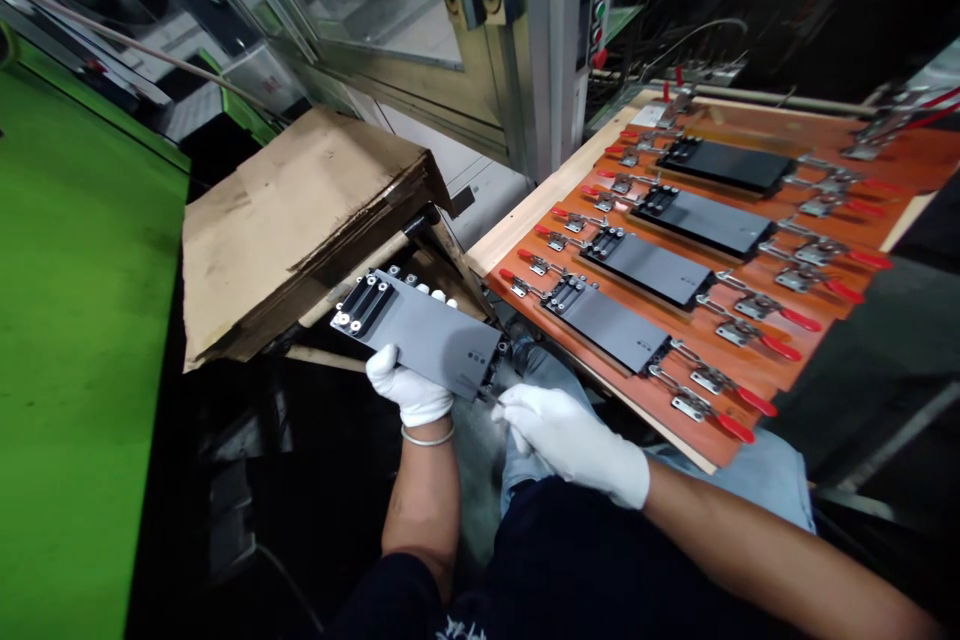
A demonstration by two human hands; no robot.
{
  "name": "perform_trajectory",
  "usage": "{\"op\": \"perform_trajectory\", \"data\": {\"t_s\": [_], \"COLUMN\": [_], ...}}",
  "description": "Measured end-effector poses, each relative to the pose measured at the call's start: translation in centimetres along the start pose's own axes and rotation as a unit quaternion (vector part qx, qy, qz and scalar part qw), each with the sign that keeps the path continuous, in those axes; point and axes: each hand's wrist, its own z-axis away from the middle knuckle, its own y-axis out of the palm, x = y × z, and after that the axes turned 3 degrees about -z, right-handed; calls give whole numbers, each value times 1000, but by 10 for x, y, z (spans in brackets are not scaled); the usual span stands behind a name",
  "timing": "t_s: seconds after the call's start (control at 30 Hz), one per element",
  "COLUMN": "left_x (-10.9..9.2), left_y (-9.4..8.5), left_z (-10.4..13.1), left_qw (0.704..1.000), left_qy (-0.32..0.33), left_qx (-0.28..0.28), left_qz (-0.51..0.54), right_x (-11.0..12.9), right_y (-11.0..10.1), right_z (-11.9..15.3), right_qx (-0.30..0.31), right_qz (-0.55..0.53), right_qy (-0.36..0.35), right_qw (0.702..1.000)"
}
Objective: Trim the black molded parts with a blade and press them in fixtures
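Note:
A flat grey panel (439, 330) with a black ribbed block and round metal fittings at its far-left end rests in my left hand (411, 388). My gloved thumb lies over its near edge, and white fingertips show along the far edge. By the panel's near-right corner, my right hand (570, 440), also gloved, is closed in a pinch around a thin tool-like piece (489, 398). That piece reaches the small fittings at the panel's edge; its kind is too small to make out.
On the right, an orange board (555, 330) carries several similar panels (611, 328) between red-handled toggle clamps (750, 400). Stacked cardboard (300, 220) sits at the left on a frame. Behind stands a machine door (405, 70); a green machine panel (75, 320) rises at far left.

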Motion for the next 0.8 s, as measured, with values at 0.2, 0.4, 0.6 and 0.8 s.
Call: {"op": "perform_trajectory", "data": {"t_s": [0.2, 0.4, 0.6, 0.8], "left_x": [0, 3, -11, -32], "left_y": [3, -15, -48, -76], "left_z": [1, -3, -1, 20], "left_qw": [999, 998, 994, 983], "left_qy": [28, 41, 38, 14], "left_qx": [2, -35, -100, -175], "left_qz": [-24, 11, 29, 59], "right_x": [-7, -12, 4, 29], "right_y": [12, 14, -37, -94], "right_z": [-6, -8, -87, -199], "right_qx": [-2, -44, -218, -270], "right_qz": [-192, -218, -185, -138], "right_qy": [75, 54, 63, 47], "right_qw": [979, 974, 956, 952]}}
